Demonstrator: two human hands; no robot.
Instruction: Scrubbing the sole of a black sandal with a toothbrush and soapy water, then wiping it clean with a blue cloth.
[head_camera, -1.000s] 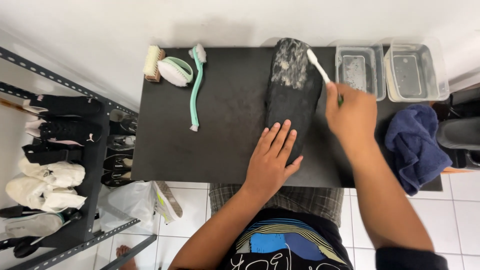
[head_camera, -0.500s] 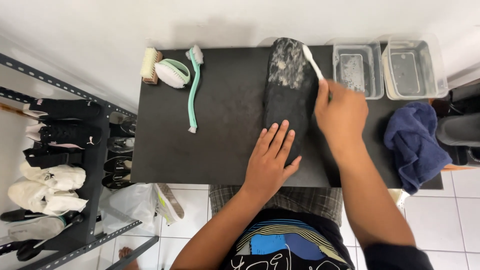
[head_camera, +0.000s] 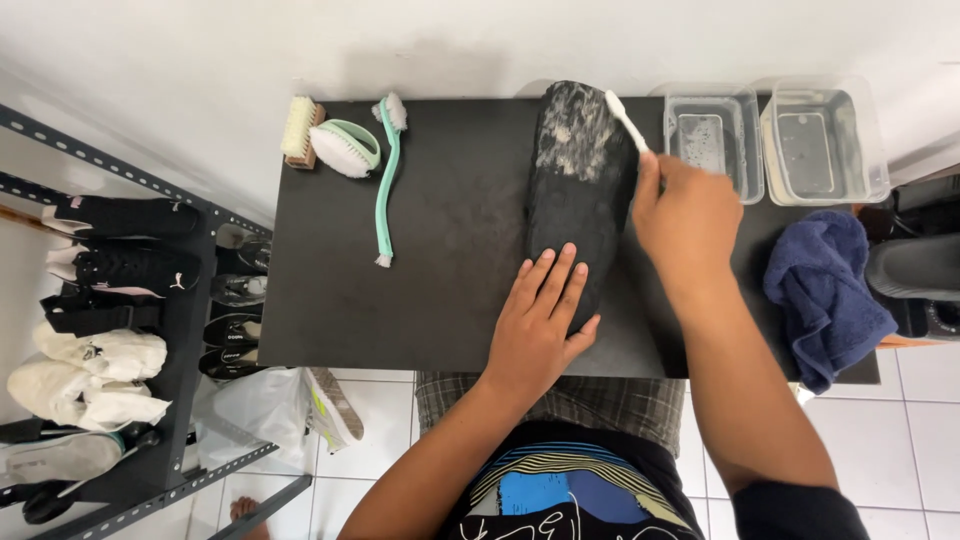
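- Kept the left hand (head_camera: 540, 320) spread flat, palm down and fingers straight, on the near end of the black shoe (head_camera: 580, 190); pinned it by pressure alone, with nothing gripped, just as in the two earlier views.
- Left the shoe lengthwise, near to far, on the right half of the black table (head_camera: 440, 300); no shift in its place across the three views.
- Left the blue towel (head_camera: 825, 290) bunched at the right edge of the table, apart from both hands.
- Held the right hand (head_camera: 690, 215) closed around the handle of a white toothbrush (head_camera: 625, 118), just beside the shoe's right edge; fingers wrapped tight, the lower handle hidden inside the fist.
- Moved that hand a little to the left and farther away over the last second, and with it brought the brush head onto the far right part of the shoe.
- Judged from that small travel and the pale, soapy smear over the far end: scrubbing strokes in progress there, the near end dark and without smear.
- Left two clear tubs (head_camera: 712, 140) (head_camera: 822, 140) at the far right, untouched.
- Left a green long-handled brush (head_camera: 384, 190), an oval scrub brush (head_camera: 345, 147) and a wooden brush (head_camera: 298, 130) at the far left, unmoved.
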